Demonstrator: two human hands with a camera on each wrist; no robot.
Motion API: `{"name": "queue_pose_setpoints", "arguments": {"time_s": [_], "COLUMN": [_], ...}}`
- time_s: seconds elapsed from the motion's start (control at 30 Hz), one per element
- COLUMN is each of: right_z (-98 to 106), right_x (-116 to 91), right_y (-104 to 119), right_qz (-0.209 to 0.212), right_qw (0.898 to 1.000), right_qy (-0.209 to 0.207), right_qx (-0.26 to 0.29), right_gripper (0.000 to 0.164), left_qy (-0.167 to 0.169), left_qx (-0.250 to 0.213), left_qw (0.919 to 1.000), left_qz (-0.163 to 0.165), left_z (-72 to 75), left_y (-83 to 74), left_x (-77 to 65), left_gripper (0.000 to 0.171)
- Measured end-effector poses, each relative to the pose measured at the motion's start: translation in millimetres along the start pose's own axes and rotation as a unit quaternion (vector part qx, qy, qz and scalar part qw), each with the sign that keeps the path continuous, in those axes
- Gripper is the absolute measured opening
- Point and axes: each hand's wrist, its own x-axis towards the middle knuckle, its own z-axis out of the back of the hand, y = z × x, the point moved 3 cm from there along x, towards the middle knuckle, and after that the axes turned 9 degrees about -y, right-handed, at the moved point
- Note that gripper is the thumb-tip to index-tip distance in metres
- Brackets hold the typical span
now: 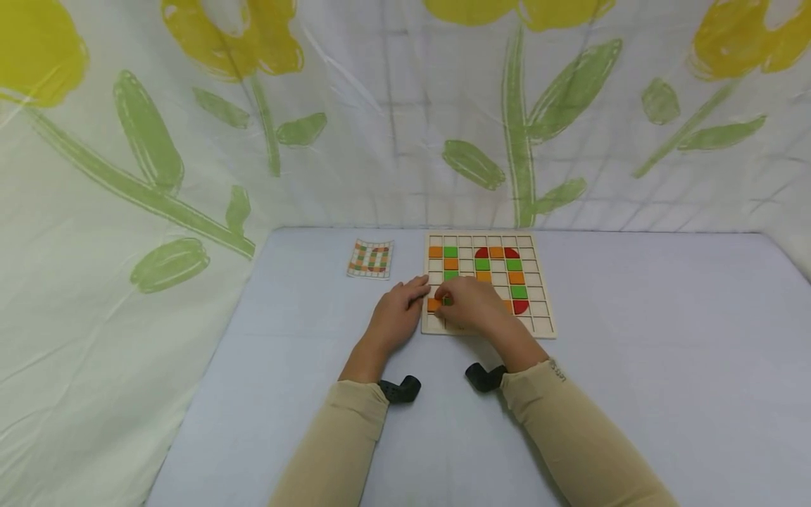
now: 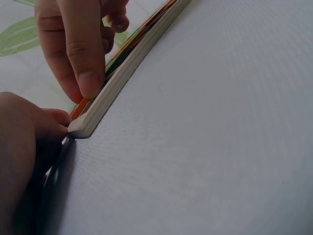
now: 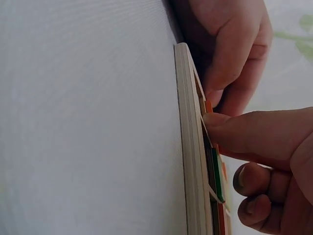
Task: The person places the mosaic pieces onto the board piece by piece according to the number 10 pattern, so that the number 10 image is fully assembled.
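Observation:
A light wooden grid board [image 1: 541, 325] lies flat on the table, with orange and green square tiles and red rounded tiles set in its cells. My left hand [image 1: 399, 313] rests at the board's left edge, fingers fairly straight and touching the rim. Over the lower left cells, my right hand [image 1: 472, 301] pinches an orange tile [image 1: 433, 305] between thumb and forefinger, low against the grid. A green tile [image 3: 217, 175] sits beside it, partly under the hand. In the left wrist view, the right thumb [image 2: 90, 84] bears down by the board's corner. The right hand hides several middle cells.
A small pattern card [image 1: 370, 260] showing a coloured grid lies left of the board. The pale table [image 1: 646, 366] stretches to both sides. Behind it hangs a white curtain [image 1: 380, 162] with yellow flowers. Dark wrist devices [image 1: 402, 389] sit under both sleeves.

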Motion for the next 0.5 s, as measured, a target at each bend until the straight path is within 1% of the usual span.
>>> {"name": "queue_pose_setpoints", "arguments": {"time_s": [0.23,0.5], "right_z": [0.4,0.0], "right_x": [0.0,1.0], "right_y": [-1.8,-5.4], "right_qz": [0.002,0.000], "right_qw": [1.000,1.000], "right_qy": [0.005,-0.003], "right_qx": [0.007,0.002], "right_gripper": [0.027,0.026], "left_qy": [-0.003,0.000], "left_qx": [0.005,0.005], "left_qw": [1.0000,1.0000], "left_qz": [-0.001,-0.002], "left_z": [-0.1,-0.6], "left_y": [0.4,2.0], "left_x": [0.6,2.8], "left_gripper": [0.033,0.033]}}
